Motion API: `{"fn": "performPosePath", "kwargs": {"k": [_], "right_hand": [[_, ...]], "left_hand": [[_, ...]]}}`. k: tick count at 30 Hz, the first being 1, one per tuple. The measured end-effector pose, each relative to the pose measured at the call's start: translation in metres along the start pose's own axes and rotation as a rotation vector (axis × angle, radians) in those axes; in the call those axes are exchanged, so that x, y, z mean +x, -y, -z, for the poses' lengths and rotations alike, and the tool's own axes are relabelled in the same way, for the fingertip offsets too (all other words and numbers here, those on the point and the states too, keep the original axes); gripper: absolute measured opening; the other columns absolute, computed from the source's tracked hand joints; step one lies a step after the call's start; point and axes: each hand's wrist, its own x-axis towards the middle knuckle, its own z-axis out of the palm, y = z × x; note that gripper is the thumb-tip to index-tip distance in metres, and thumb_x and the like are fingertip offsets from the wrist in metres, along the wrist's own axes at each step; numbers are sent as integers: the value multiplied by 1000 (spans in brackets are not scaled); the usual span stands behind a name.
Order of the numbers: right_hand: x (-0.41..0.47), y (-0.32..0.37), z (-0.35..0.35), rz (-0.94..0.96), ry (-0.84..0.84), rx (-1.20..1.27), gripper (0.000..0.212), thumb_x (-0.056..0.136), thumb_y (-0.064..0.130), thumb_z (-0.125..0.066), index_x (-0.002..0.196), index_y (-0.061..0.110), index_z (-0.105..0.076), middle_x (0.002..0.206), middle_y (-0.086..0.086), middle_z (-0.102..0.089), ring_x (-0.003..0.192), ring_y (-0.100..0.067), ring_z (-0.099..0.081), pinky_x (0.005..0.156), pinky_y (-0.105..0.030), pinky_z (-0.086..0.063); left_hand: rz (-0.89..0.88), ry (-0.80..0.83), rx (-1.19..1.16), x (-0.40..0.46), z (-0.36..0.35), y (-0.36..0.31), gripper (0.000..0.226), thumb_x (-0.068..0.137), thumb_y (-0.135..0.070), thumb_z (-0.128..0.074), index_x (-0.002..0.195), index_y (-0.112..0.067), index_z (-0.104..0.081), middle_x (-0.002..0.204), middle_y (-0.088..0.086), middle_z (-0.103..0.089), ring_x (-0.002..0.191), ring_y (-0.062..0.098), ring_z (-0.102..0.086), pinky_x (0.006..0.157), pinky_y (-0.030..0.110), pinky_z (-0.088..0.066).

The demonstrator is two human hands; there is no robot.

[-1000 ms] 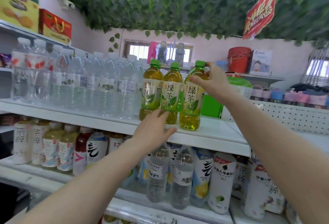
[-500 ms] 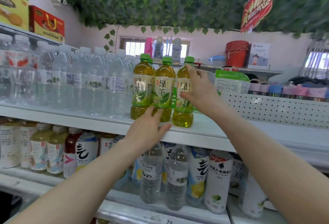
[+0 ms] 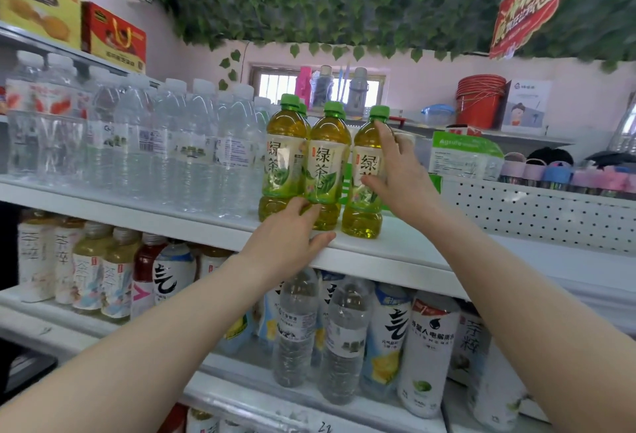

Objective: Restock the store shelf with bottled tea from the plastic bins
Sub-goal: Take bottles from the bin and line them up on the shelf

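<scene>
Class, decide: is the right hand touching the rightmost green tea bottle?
Touching. The head view shows the right hand lying against the rightmost green tea bottle, thumb across its label, no gap.

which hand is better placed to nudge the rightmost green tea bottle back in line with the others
Right. The right hand already lies against the rightmost green tea bottle, fingers straight. The left hand sits lower, at the middle bottle's base by the shelf edge.

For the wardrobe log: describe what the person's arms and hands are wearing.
Nothing shows on either. The left hand and right hand are bare, with no gloves, rings, watch or bracelet visible. Both forearms are uncovered as far as the frame's edge; no sleeve comes into view.
</scene>
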Motion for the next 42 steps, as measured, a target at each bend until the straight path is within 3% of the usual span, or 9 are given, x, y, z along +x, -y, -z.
{"fn": "performPosePath", "kwargs": {"k": [9, 16, 21, 31, 42], "right_hand": [[-26, 27, 12, -23, 6, -361, 72, 97, 26, -59, 155, 18, -18, 153, -17, -31, 130, -37, -43, 92, -46, -48], [-95, 79, 0, 60, 16, -468, 61, 100, 30, -51, 153, 10, -28, 152, -18, -37, 137, -37, -37, 109, -46, -35], [-163, 116, -39, 107, 70, -473, 57, 98, 27, -56, 146, 2, -38, 145, -27, -42, 132, -43, -41, 105, -52, -37], [-353, 162, -174, 120, 281, -311, 51, 99, 30, -51, 139, 0, -45, 131, -26, -50, 117, -44, -49, 95, -52, -44], [-549, 173, -322, 6, 679, -62, 48, 95, 31, -47, 134, 2, -52, 125, -18, -57, 109, -37, -56, 92, -45, -49]], "left_hand": [[-61, -23, -13, -33, 36, 12, 58, 100, -48, -40, 150, -19, -34, 154, 6, -33, 133, 26, -43, 105, 40, -38], [-88, -86, -20, -93, 57, 56, 53, 100, -46, -43, 145, -19, -43, 144, 4, -44, 126, 26, -49, 96, 40, -45], [-80, -113, -22, -153, 43, 98, 49, 98, -43, -48, 139, -17, -50, 139, 7, -51, 122, 30, -52, 94, 40, -45], [-13, 27, -73, -322, -58, 183, 49, 94, -41, -43, 129, -11, -58, 123, 15, -60, 106, 38, -57, 83, 44, -44], [311, 397, -199, -546, -226, 212, 36, 92, -33, -56, 119, -11, -66, 113, 9, -67, 101, 33, -64, 82, 41, -53]]}}
